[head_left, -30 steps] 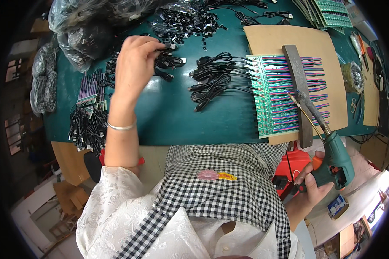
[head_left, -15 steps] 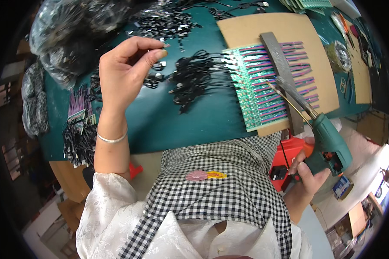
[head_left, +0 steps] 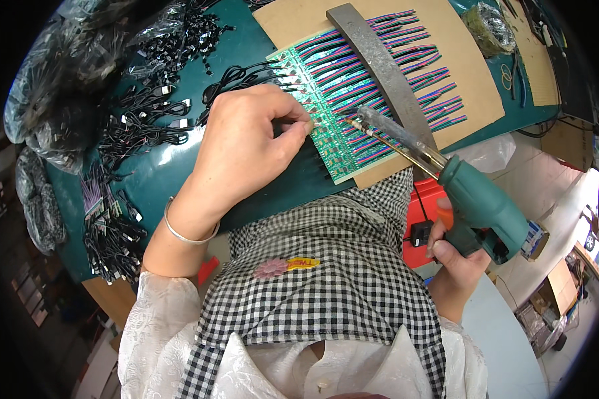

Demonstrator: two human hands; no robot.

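My left hand (head_left: 249, 136) is at the left edge of a green circuit board panel (head_left: 339, 156), thumb and forefinger pinched together. What the fingertips hold is hidden or too small to make out. In my right hand (head_left: 460, 265) is a green soldering gun (head_left: 486, 206), gripped by its handle. Its thin tip points left over the panel, close to the left fingertips. Pink, blue and dark wires (head_left: 422, 60) run right from the panel in rows, under a grey metal bar (head_left: 379, 70). Black cables (head_left: 229, 78) join the panel's far left edge, partly behind my left hand.
The panel lies on a brown board (head_left: 476, 90) on a green table (head_left: 246, 26). Bundled black USB cables (head_left: 140, 126) lie at left, near plastic bags (head_left: 66, 80). Finished-looking wired pieces (head_left: 113, 233) hang at the near left. A clear roll (head_left: 488, 28) stands far right.
My left hand has moved right, from above the table to the panel's edge. The soldering gun stays in my right hand, its tip now nearer the left fingertips. The view has shifted.
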